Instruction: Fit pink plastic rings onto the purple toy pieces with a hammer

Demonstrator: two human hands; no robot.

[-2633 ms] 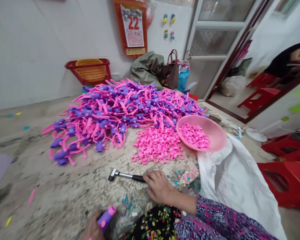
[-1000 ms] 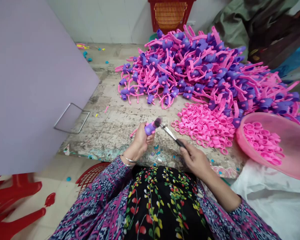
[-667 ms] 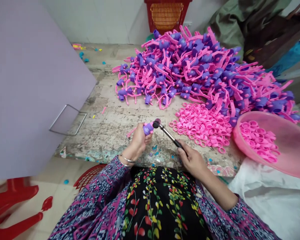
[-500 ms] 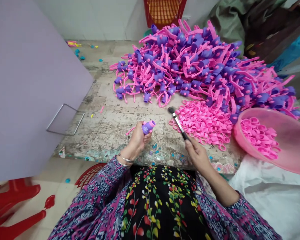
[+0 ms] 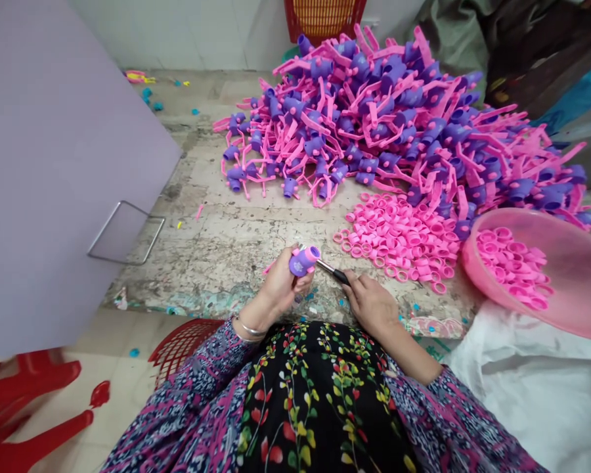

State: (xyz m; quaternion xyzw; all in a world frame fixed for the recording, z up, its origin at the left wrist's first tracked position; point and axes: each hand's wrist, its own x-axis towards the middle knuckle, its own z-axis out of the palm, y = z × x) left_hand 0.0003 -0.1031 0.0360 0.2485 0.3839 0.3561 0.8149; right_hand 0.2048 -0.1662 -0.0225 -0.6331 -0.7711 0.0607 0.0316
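Note:
My left hand (image 5: 282, 284) is closed around a purple plastic doll torso (image 5: 301, 262) with pink arms, its open neck end tilted up to the right. A pink ring sits near that end. My right hand (image 5: 373, 305) grips the black handle of a brush (image 5: 335, 272). The brush's metal shaft runs to the left behind the torso, so its bristle head is hidden; whether it touches the torso I cannot tell. Beyond my right hand lies a heap of small pink rings (image 5: 398, 236) on the worn table (image 5: 246, 226).
A large pile of purple-and-pink torsos (image 5: 374, 112) covers the back right of the table. At the right stands a pink basin (image 5: 571, 276) holding more rings. A lilac panel (image 5: 73, 171) with a wire handle (image 5: 128, 233) blocks the left. White cloth (image 5: 532, 381) lies below the basin.
The brush has swung left and down from beside the ring heap, and its head is now behind the torso. My left hand has shifted slightly right and lower with the torso.

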